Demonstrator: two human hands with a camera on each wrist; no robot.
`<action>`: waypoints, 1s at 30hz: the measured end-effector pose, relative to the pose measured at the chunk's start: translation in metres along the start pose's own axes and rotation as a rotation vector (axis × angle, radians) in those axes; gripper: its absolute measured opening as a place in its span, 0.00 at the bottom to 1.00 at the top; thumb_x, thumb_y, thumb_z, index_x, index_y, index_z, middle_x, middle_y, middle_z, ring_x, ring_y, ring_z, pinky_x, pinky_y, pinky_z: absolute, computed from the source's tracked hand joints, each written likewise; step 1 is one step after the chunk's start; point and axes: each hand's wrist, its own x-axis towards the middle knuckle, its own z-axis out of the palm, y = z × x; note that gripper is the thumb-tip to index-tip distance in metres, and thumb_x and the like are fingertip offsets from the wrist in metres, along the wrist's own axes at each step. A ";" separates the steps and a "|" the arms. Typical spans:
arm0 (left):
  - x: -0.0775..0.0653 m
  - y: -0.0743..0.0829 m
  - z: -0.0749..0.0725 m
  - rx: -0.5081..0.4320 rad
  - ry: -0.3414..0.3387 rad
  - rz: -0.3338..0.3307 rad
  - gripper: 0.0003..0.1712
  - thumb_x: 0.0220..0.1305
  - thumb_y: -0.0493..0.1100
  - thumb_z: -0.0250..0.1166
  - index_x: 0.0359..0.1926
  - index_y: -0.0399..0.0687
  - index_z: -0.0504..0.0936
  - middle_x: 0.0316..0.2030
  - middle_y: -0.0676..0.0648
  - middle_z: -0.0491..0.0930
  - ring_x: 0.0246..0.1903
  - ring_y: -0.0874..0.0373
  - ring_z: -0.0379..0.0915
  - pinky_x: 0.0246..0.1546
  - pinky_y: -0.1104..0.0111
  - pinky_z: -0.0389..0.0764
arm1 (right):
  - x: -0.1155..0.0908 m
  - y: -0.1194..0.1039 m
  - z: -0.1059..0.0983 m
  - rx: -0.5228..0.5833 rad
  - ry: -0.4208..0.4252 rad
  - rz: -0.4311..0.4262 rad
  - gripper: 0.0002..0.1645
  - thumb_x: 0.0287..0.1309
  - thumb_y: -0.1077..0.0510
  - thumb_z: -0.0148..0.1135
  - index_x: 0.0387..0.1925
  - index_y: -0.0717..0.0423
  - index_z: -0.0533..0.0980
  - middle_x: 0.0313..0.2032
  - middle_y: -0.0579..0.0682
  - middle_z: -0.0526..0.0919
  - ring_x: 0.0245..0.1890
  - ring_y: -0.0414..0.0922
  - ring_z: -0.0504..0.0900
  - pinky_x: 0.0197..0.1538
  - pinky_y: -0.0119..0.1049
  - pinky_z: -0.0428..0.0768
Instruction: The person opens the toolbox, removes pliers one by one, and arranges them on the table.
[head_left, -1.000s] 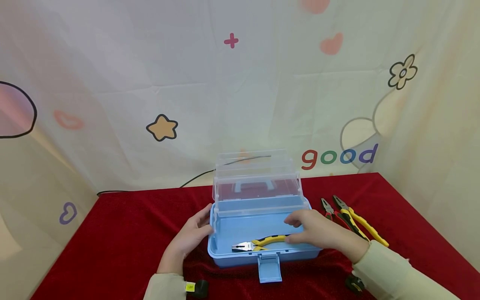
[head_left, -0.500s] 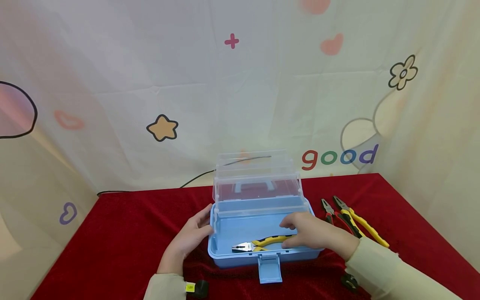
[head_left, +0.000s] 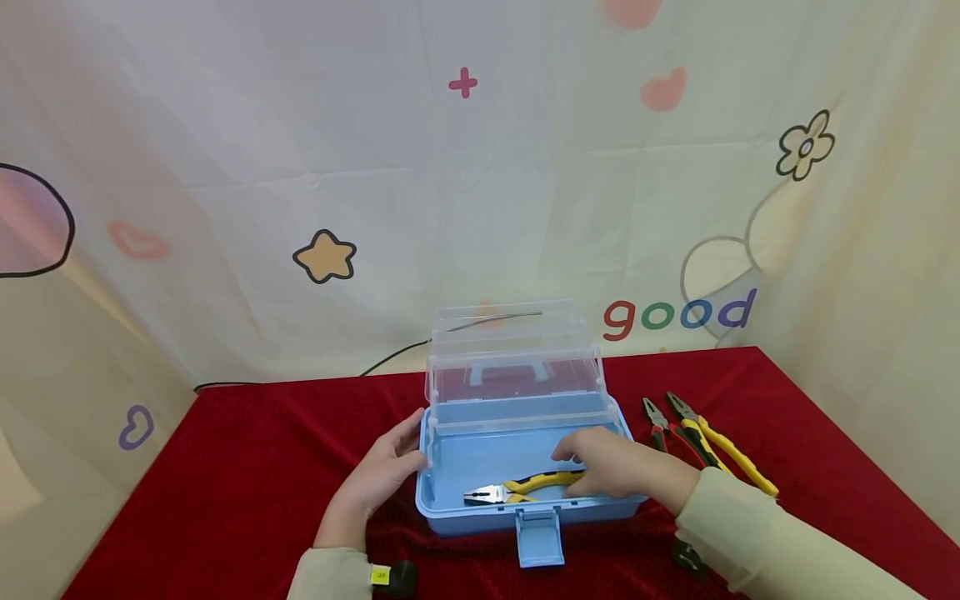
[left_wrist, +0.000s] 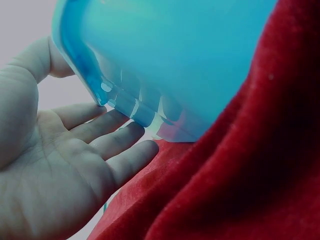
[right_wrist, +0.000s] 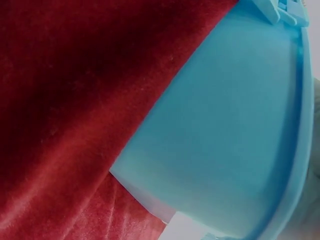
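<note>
A light blue toolbox (head_left: pixel 480 524) stands with its clear lid raised. At its left end my left hand (head_left: pixel 384 468) holds the rim, thumb over the edge; the left wrist view has its fingers (left_wrist: pixel 120 140) along the outer wall. Inside, near the front wall, lie combination pliers (head_left: pixel 545 479) with yellow-and-black handles, their metal nose toward the left. My right hand (head_left: pixel 611 462) reaches in over the handle end, a gap between thumb and index finger; its other fingers are hidden. The right wrist view mostly shows the toolbox's outer wall (right_wrist: pixel 220 125).
Right of the toolbox lie red-handled pliers (head_left: pixel 658 429) and larger yellow-and-black pliers (head_left: pixel 711 437). The front latch (head_left: pixel 539 540) hangs down over the red cloth (head_left: pixel 247 483). The transparent lid (head_left: pixel 517 377) leans back toward the printed curtain, with a black cable (head_left: pixel 397 354) behind it.
My right hand has shifted slightly left along the pliers' handles inside the toolbox. The pliers, the toolbox and my left hand have stayed in place.
</note>
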 end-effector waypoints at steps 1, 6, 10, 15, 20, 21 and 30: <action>0.000 0.000 0.000 0.000 0.000 -0.001 0.44 0.53 0.34 0.59 0.72 0.48 0.56 0.68 0.42 0.62 0.66 0.42 0.60 0.58 0.51 0.72 | 0.001 0.000 0.001 -0.002 -0.007 0.003 0.25 0.46 0.58 0.71 0.48 0.63 0.79 0.46 0.55 0.83 0.47 0.51 0.81 0.52 0.49 0.79; 0.000 0.000 0.000 0.003 0.000 -0.001 0.44 0.53 0.34 0.59 0.72 0.48 0.56 0.68 0.42 0.62 0.66 0.42 0.61 0.59 0.51 0.72 | 0.004 0.002 0.002 -0.013 -0.038 -0.006 0.23 0.47 0.61 0.70 0.48 0.62 0.79 0.46 0.54 0.83 0.47 0.50 0.81 0.52 0.48 0.79; 0.000 -0.001 0.000 0.002 -0.005 0.007 0.43 0.53 0.34 0.58 0.72 0.48 0.56 0.68 0.42 0.62 0.66 0.42 0.61 0.59 0.51 0.72 | 0.006 0.003 0.003 -0.032 -0.062 -0.021 0.21 0.47 0.62 0.70 0.46 0.61 0.80 0.44 0.52 0.84 0.44 0.48 0.80 0.51 0.46 0.80; 0.000 -0.002 0.000 0.001 -0.010 0.014 0.43 0.54 0.34 0.58 0.72 0.47 0.55 0.68 0.42 0.62 0.66 0.43 0.61 0.59 0.51 0.72 | 0.010 0.004 0.005 -0.046 -0.083 -0.010 0.19 0.46 0.61 0.71 0.43 0.59 0.82 0.40 0.49 0.85 0.41 0.44 0.80 0.50 0.44 0.80; 0.000 -0.002 -0.001 0.000 -0.007 0.016 0.44 0.53 0.34 0.58 0.72 0.47 0.55 0.69 0.42 0.61 0.67 0.43 0.60 0.59 0.51 0.72 | 0.014 0.003 0.006 -0.082 -0.104 0.024 0.19 0.46 0.62 0.70 0.44 0.58 0.82 0.40 0.48 0.85 0.41 0.43 0.79 0.53 0.44 0.79; 0.000 -0.002 -0.001 0.001 -0.007 0.016 0.44 0.53 0.34 0.59 0.72 0.47 0.55 0.69 0.42 0.61 0.67 0.43 0.60 0.59 0.52 0.72 | 0.014 0.003 0.006 -0.092 -0.109 0.027 0.19 0.46 0.63 0.70 0.44 0.58 0.82 0.40 0.48 0.84 0.42 0.43 0.79 0.53 0.45 0.79; 0.000 -0.002 -0.001 0.015 -0.004 0.011 0.44 0.53 0.34 0.58 0.72 0.47 0.55 0.68 0.42 0.62 0.67 0.42 0.60 0.59 0.51 0.72 | 0.016 0.004 0.005 -0.161 -0.136 0.034 0.18 0.45 0.64 0.70 0.43 0.55 0.82 0.39 0.44 0.82 0.39 0.39 0.75 0.53 0.41 0.78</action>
